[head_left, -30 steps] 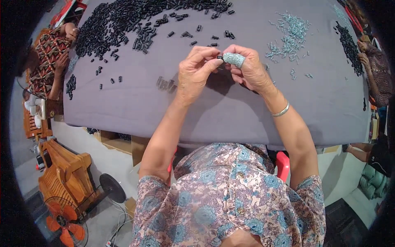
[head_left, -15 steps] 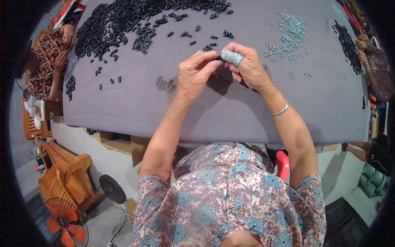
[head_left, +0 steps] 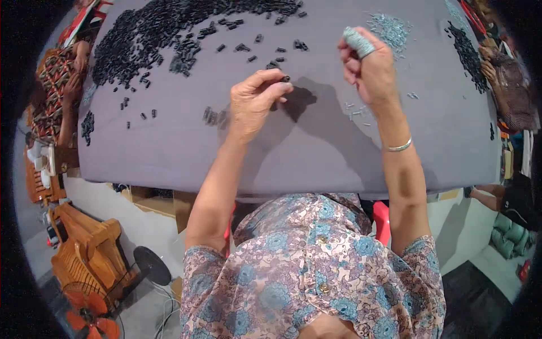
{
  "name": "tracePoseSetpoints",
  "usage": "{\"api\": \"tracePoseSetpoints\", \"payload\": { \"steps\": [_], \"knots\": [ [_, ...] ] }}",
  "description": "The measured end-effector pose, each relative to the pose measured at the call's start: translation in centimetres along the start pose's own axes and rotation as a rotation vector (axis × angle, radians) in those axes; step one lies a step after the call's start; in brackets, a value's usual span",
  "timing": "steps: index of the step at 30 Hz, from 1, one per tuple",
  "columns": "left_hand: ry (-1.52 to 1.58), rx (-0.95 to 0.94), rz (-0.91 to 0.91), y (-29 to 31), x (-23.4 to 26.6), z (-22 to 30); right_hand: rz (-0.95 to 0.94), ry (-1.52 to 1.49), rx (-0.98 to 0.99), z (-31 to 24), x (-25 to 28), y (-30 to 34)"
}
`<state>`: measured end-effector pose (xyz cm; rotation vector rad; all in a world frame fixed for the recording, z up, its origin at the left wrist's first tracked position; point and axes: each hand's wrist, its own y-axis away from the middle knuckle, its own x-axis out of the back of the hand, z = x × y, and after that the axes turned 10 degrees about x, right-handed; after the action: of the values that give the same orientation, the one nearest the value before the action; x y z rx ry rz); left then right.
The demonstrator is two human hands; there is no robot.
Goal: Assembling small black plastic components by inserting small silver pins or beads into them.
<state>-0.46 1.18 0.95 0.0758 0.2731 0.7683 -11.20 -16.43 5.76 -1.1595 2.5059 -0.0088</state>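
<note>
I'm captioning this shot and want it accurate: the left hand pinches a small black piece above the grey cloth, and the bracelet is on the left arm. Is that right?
Not quite: the bracelet is on the right arm, as the head view shows. The left hand does pinch a small black piece above the grey cloth.

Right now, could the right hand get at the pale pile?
Probably yes: the right hand appears beside the pale pile, with nothing visible blocking the way, though its height is hard to judge.
</note>
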Motion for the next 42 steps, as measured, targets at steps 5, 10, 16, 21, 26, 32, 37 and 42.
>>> {"api": "tracePoseSetpoints", "payload": {
  "steps": [5,10,16,21,26,32,37,42],
  "knots": [
    [-0.012,0.109,-0.066,-0.3,0.9,0.1,-0.045,0.469,0.101,-2.8,2.8,0.3],
    [-0.067,0.163,-0.107,-0.3,0.6,0.3,-0.261,0.775,0.050,-1.5,5.4,2.4],
    [-0.032,0.143,-0.161,-0.1,0.3,0.0,-0.309,0.988,0.090,-0.6,7.9,2.8],
    [-0.049,0.127,-0.140,0.2,0.1,0.2,-0.344,1.093,0.194,-0.2,7.3,3.0],
    [-0.052,0.108,-0.149,0.2,0.2,0.2,-0.345,1.095,0.233,0.6,7.1,2.8],
    [-0.048,0.092,-0.158,0.2,0.0,-0.2,-0.372,1.160,0.166,0.7,6.1,2.4],
    [-0.051,0.071,-0.193,0.0,-0.1,-0.1,-0.228,0.963,0.099,1.4,6.8,2.0],
    [-0.034,0.131,-0.167,0.3,-0.3,0.1,-0.159,0.736,-0.125,0.8,5.2,1.7]
  ]
}}
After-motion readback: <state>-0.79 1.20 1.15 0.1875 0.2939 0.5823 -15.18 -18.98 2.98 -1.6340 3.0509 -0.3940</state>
